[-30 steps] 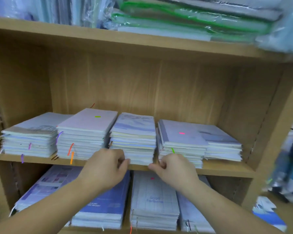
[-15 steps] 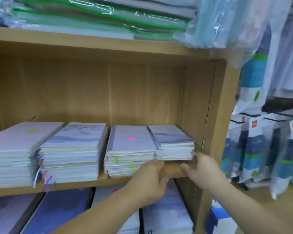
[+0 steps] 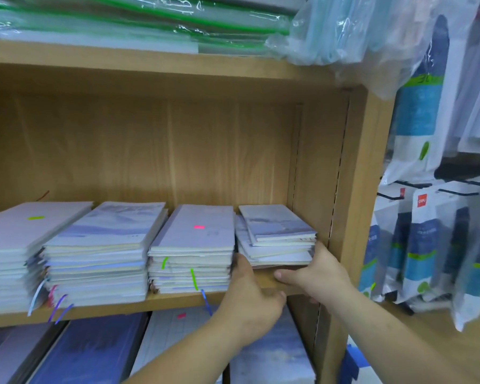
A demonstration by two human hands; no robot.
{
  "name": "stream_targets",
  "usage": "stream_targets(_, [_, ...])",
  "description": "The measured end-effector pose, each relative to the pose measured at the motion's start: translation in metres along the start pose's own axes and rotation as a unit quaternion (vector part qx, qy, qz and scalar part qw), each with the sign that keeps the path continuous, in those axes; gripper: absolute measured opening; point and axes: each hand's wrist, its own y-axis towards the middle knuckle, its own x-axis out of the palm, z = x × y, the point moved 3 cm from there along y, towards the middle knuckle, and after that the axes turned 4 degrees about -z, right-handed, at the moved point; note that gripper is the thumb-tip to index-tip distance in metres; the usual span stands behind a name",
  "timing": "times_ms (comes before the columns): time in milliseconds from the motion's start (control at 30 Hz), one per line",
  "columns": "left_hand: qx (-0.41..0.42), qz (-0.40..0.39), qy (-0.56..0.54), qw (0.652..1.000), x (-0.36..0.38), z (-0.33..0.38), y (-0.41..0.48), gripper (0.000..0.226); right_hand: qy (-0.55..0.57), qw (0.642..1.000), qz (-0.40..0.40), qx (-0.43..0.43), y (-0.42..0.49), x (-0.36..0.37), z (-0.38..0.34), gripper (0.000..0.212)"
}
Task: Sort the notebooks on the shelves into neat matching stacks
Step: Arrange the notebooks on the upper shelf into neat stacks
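Right hand [image 3: 316, 273] clasps the right side of the small stack [image 3: 277, 234], thumb laid along its lower front edge; left hand [image 3: 250, 297] meets the stack's left side, fingers tucked against the next stack [image 3: 194, 245], grip not discernible; small stack sits far right on the shelf [image 3: 122, 307], slightly askew.

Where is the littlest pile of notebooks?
Head view: the short pile of pale blue notebooks sits far right on the wooden shelf, between the pink-tagged stack and the side panel.
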Motion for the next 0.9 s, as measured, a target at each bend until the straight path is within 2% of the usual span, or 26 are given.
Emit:
stream_targets(67, [-0.003, 0.022, -0.034, 0.999, 0.003, 0.002, 0.005, 0.056, 0.054, 0.998, -0.021, 0.002, 0.001, -0.002, 0.001, 0.089])
stream_targets(133, [0.004, 0.020, -0.058, 0.998, 0.006, 0.006, 0.006, 0.056, 0.092, 0.994, -0.057, 0.000, -0.003, -0.007, 0.001, 0.070])
stream_targets(233, [-0.020, -0.013, -0.122, 0.992, 0.004, 0.004, 0.003, 0.056, 0.078, 0.992, -0.098, -0.021, -0.011, -0.014, -0.003, 0.051])
stream_targets(300, [-0.026, -0.023, -0.148, 0.988, 0.004, 0.002, 0.003, 0.047, 0.053, 0.995, -0.081, -0.037, -0.014, -0.014, -0.007, 0.051])
stream_targets(400, [-0.034, -0.019, -0.172, 0.984, 0.004, 0.003, 0.006, 0.042, 0.023, 0.998, -0.038, -0.042, -0.008, -0.014, -0.009, 0.067])
stream_targets(467, [-0.045, -0.022, -0.192, 0.980, 0.006, 0.005, 0.010, 0.040, 0.056, 0.997, -0.059, -0.017, -0.002, -0.015, -0.012, 0.070])
stream_targets(600, [-0.086, -0.041, -0.211, 0.973, 0.004, 0.008, 0.024, 0.045, 0.109, 0.988, -0.101, 0.035, 0.011, -0.023, -0.021, 0.061])
stream_targets(767, [-0.101, -0.061, -0.226, 0.967, 0.003, 0.010, 0.031, 0.045, 0.053, 0.991, -0.119, 0.042, 0.017, -0.029, -0.029, 0.057])
stream_targets(900, [-0.093, -0.035, -0.235, 0.967, 0.006, 0.009, 0.029, 0.050, 0.074, 0.986, -0.148, 0.023, 0.006, -0.033, -0.028, 0.051])
